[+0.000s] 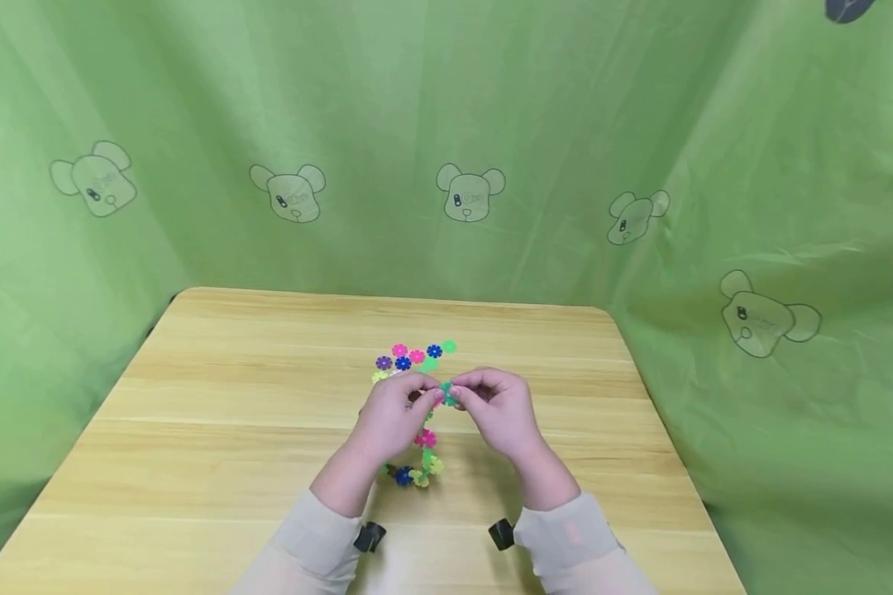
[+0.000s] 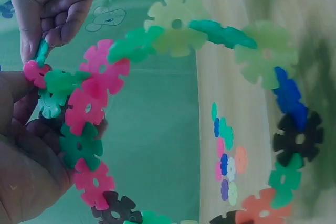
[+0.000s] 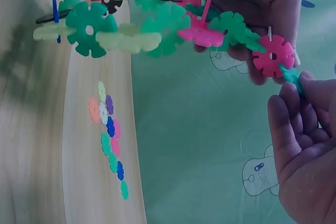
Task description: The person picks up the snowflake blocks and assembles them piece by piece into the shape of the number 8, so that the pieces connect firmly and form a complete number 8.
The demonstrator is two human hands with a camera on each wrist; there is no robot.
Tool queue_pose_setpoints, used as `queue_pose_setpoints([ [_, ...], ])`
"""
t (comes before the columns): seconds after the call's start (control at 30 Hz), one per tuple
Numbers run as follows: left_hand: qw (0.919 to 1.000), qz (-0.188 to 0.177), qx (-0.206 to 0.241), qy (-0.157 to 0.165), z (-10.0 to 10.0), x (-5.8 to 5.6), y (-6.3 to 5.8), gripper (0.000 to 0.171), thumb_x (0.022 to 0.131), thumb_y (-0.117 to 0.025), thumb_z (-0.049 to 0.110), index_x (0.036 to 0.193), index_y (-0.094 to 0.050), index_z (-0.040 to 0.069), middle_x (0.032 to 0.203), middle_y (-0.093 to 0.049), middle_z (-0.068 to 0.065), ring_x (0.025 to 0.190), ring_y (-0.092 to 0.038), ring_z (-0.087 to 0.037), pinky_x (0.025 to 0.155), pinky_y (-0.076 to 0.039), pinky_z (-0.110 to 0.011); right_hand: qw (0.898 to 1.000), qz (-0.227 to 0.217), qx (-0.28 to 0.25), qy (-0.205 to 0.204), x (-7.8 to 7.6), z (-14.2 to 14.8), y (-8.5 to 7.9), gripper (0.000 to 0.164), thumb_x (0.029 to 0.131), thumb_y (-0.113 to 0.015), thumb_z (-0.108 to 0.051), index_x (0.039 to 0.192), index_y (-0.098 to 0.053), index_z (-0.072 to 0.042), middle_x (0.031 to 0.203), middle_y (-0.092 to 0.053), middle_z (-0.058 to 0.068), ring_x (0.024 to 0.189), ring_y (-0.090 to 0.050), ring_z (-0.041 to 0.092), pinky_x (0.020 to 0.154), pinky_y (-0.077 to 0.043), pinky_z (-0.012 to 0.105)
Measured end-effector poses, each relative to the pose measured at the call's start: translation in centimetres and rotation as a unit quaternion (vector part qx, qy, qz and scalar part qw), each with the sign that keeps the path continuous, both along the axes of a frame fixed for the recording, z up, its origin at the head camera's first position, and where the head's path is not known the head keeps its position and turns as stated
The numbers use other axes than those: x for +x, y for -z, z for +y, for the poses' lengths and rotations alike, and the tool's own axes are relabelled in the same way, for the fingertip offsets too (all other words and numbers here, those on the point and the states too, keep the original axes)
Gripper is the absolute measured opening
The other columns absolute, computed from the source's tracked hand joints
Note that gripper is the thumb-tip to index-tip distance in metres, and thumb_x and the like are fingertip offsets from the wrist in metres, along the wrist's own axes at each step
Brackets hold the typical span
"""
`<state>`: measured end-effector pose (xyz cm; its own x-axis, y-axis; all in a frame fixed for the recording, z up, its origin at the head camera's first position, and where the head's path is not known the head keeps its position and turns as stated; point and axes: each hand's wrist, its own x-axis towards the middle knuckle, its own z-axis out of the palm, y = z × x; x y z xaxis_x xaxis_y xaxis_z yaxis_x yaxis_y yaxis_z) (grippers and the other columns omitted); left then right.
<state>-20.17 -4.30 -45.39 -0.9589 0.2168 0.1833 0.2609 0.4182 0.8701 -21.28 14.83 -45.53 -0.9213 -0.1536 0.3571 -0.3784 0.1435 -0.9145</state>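
Note:
In the head view my left hand (image 1: 394, 413) and right hand (image 1: 502, 413) meet above the table, fingertips close together. The left fingers grip a ring-like chain of notched, flower-shaped plastic discs (image 2: 94, 182) in pink, green, black, blue, yellow and orange, which hangs below the hand. A pink disc (image 3: 273, 56) sits at the chain's end by the left fingertips. Between thumb and forefinger, my right hand pinches a green disc (image 3: 292, 77), its edge right at the pink disc's rim. Part of the chain is hidden behind the left hand.
Loose flower discs (image 1: 417, 357) in pink, blue, green, purple and other colours lie flat in a cluster on the wooden table (image 1: 253, 372), beyond the hands. A green curtain (image 1: 387, 248) printed with bear heads surrounds the table's back and sides.

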Motion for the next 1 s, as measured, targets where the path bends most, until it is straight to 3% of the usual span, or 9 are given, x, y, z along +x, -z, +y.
queue_pose_setpoints([
  [0.13,0.9992,-0.022,0.032,0.003,-0.1,-0.1,-0.1,0.015,0.107,-0.064,0.019,0.108,-0.075,0.008,0.083,-0.064,0.0,0.063,-0.056,-0.014,0.057,-0.053,-0.029,1.0,-0.012,-0.003,0.006,-1.2,0.4,0.8,0.007,0.098,-0.07,0.006,0.102,-0.073,0.011,0.093,-0.072,0.028,0.078,-0.071,0.016,0.075,-0.064,0.033],
  [0.27,0.9979,-0.022,0.058,-0.017,-0.2,-0.2,0.2,0.014,0.107,-0.064,0.017,0.107,-0.074,0.008,0.083,-0.063,0.0,0.069,-0.057,-0.015,0.061,-0.054,-0.029,0.992,-0.057,0.091,0.065,-3.9,1.4,3.8,0.022,0.103,-0.067,-0.007,0.121,-0.071,0.006,0.112,-0.073,0.021,0.101,-0.07,0.027,0.092,-0.061,0.042],
  [0.33,0.997,-0.02,0.071,-0.024,-0.3,-0.2,0.3,0.014,0.107,-0.064,0.017,0.107,-0.074,0.007,0.084,-0.064,-0.001,0.072,-0.058,-0.016,0.062,-0.054,-0.029,0.977,-0.083,0.18,0.081,-5.3,1.9,6.0,0.034,0.105,-0.064,-0.014,0.135,-0.065,0.001,0.132,-0.068,0.019,0.121,-0.064,0.032,0.105,-0.054,0.048],
  [0.4,0.9961,-0.021,0.08,-0.031,-0.3,-0.2,0.3,0.014,0.107,-0.063,0.016,0.107,-0.074,0.007,0.086,-0.065,-0.003,0.074,-0.059,-0.018,0.062,-0.056,-0.03,0.957,-0.1,0.264,0.071,-6.4,2.3,8.0,0.045,0.107,-0.062,-0.016,0.148,-0.056,0.0,0.151,-0.055,0.019,0.14,-0.051,0.037,0.117,-0.042,0.054],
  [0.53,0.9952,-0.019,0.086,-0.043,-0.6,-0.1,0.4,0.013,0.107,-0.063,0.016,0.108,-0.073,0.007,0.092,-0.068,-0.004,0.076,-0.062,-0.018,0.063,-0.058,-0.029,0.915,-0.094,0.391,0.034,-8.1,2.0,10.8,0.056,0.107,-0.06,-0.018,0.158,-0.043,-0.001,0.17,-0.031,0.018,0.154,-0.031,0.043,0.125,-0.025,0.056],
  [0.63,0.9948,-0.016,0.089,-0.047,-1.0,-0.1,0.4,0.013,0.106,-0.064,0.014,0.108,-0.073,0.005,0.095,-0.069,-0.005,0.077,-0.063,-0.017,0.062,-0.058,-0.029,0.889,-0.095,0.447,0.014,-9.2,1.1,11.3,0.058,0.109,-0.058,-0.022,0.161,-0.04,-0.003,0.173,-0.024,0.016,0.154,-0.029,0.044,0.125,-0.026,0.057],
  [0.83,0.9943,-0.031,0.092,-0.045,-1.7,0.3,0.3,0.01,0.106,-0.065,0.014,0.104,-0.073,0.008,0.087,-0.065,-0.003,0.072,-0.06,-0.019,0.057,-0.055,-0.029,0.846,-0.113,0.521,-0.014,-11.1,-0.5,10.4,0.059,0.112,-0.05,-0.032,0.165,-0.035,-0.01,0.175,-0.018,0.011,0.155,-0.026,0.045,0.124,-0.028,0.061],
  [0.93,0.9942,-0.031,0.094,-0.042,-1.7,0.2,0.3,0.009,0.106,-0.065,0.012,0.103,-0.072,0.008,0.085,-0.065,-0.003,0.072,-0.06,-0.018,0.057,-0.055,-0.029,0.831,-0.131,0.54,-0.021,-11.8,-0.5,10.1,0.057,0.112,-0.047,-0.029,0.166,-0.034,-0.012,0.175,-0.02,0.008,0.156,-0.025,0.043,0.124,-0.026,0.06],
  [1.0,0.994,-0.028,0.097,-0.041,-1.6,0.2,0.3,0.01,0.106,-0.065,0.012,0.103,-0.072,0.007,0.084,-0.064,-0.003,0.071,-0.059,-0.018,0.057,-0.054,-0.029,0.829,-0.136,0.542,-0.021,-12.1,-0.5,10.0,0.057,0.111,-0.046,-0.024,0.166,-0.034,-0.012,0.174,-0.024,0.008,0.157,-0.024,0.042,0.126,-0.024,0.059],
])
